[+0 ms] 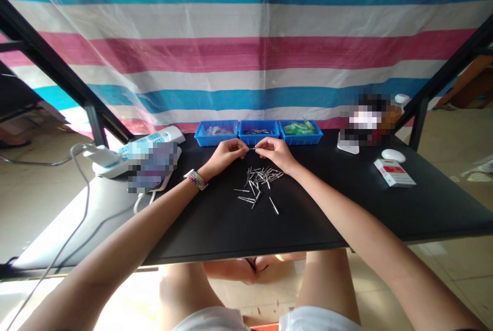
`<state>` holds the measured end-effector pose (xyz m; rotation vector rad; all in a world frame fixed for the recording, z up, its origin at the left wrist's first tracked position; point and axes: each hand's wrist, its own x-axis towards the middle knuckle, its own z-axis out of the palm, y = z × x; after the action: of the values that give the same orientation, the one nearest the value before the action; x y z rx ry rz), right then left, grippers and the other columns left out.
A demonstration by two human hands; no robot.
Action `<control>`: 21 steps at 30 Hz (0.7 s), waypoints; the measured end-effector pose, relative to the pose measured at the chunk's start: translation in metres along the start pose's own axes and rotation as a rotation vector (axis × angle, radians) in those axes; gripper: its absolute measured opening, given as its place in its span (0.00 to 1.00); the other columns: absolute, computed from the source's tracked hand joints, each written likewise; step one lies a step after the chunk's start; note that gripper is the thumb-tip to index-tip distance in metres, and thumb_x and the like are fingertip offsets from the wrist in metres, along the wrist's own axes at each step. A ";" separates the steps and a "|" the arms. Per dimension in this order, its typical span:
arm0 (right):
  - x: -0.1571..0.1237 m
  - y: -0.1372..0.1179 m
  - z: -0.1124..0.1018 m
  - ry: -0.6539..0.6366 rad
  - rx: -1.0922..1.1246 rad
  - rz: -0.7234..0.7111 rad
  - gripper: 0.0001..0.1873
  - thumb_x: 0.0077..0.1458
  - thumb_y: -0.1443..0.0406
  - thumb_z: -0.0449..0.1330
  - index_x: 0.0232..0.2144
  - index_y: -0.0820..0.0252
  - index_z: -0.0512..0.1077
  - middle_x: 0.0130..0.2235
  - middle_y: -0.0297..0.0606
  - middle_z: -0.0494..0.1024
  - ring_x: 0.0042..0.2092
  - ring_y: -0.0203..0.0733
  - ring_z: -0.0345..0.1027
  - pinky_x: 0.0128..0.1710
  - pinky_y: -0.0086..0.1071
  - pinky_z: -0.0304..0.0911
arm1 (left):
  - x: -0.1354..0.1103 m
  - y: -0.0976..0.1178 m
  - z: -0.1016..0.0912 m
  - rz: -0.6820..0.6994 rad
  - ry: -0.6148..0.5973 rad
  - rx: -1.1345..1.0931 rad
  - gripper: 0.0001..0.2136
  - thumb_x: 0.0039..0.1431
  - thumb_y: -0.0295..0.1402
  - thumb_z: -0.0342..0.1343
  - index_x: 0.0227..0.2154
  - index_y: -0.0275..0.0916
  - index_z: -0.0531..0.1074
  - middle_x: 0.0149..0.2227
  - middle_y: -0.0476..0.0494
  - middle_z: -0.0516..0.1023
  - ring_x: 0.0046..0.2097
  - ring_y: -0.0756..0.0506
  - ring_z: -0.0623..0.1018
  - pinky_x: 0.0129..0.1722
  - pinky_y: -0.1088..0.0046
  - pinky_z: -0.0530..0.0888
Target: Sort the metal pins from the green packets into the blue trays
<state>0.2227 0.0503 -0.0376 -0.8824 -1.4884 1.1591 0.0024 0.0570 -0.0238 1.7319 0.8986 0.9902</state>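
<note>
Step seems two-handed handling: your left hand (226,156) and right hand (278,153) pinch a slim silvery metal pin (252,148), twelve o'clock from loose silvery metal pins (264,176); next move calls for steadiness.

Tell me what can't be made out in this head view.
Head view, throughout:
Thin metal piece between left hand and right hand: ends hidden in their grip.
Left blue bin: contents too small and blurred to identify.
Bottle: body mostly pixelated.
Cardboard box: print too small.
Thin cable: cut off by the left edge.
</note>
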 end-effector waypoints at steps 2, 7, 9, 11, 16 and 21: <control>0.000 -0.001 0.000 0.000 0.005 0.012 0.15 0.45 0.55 0.74 0.31 0.59 0.78 0.29 0.35 0.80 0.30 0.39 0.73 0.33 0.34 0.71 | 0.000 -0.003 0.000 0.010 0.003 -0.030 0.16 0.57 0.45 0.68 0.33 0.35 0.76 0.29 0.48 0.77 0.32 0.49 0.75 0.36 0.72 0.71; 0.000 0.001 0.000 0.003 -0.011 0.014 0.15 0.45 0.56 0.74 0.29 0.58 0.77 0.30 0.35 0.80 0.30 0.40 0.74 0.32 0.34 0.71 | 0.001 -0.005 0.000 0.011 -0.016 -0.040 0.16 0.56 0.44 0.69 0.34 0.35 0.77 0.30 0.47 0.77 0.32 0.49 0.75 0.35 0.72 0.71; 0.000 0.002 0.000 0.008 -0.017 -0.006 0.14 0.45 0.57 0.73 0.29 0.58 0.76 0.29 0.34 0.80 0.30 0.40 0.74 0.31 0.33 0.70 | 0.001 -0.004 0.000 0.006 -0.022 -0.042 0.15 0.55 0.43 0.70 0.35 0.35 0.76 0.30 0.48 0.77 0.32 0.49 0.75 0.35 0.72 0.71; 0.001 0.001 0.000 0.044 -0.020 -0.037 0.12 0.46 0.58 0.72 0.28 0.58 0.75 0.28 0.33 0.78 0.29 0.39 0.74 0.30 0.32 0.69 | 0.000 -0.001 0.000 -0.004 -0.017 -0.071 0.15 0.55 0.42 0.69 0.35 0.36 0.75 0.29 0.48 0.77 0.31 0.48 0.76 0.35 0.72 0.72; 0.009 -0.006 -0.009 0.276 -0.137 -0.139 0.11 0.55 0.56 0.68 0.34 0.57 0.80 0.34 0.36 0.82 0.25 0.37 0.69 0.26 0.34 0.66 | -0.001 0.002 -0.001 -0.007 0.005 -0.153 0.13 0.61 0.43 0.62 0.37 0.36 0.74 0.28 0.47 0.78 0.31 0.47 0.77 0.37 0.70 0.74; 0.009 -0.015 -0.018 0.330 -0.526 -0.325 0.12 0.62 0.59 0.64 0.44 0.55 0.85 0.36 0.39 0.82 0.31 0.43 0.69 0.39 0.41 0.69 | 0.000 -0.001 -0.002 -0.002 0.008 -0.180 0.12 0.61 0.41 0.61 0.38 0.36 0.74 0.28 0.47 0.78 0.30 0.47 0.77 0.36 0.70 0.73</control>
<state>0.2387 0.0584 -0.0198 -1.0694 -1.6044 0.3604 0.0003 0.0584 -0.0245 1.5764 0.7914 1.0440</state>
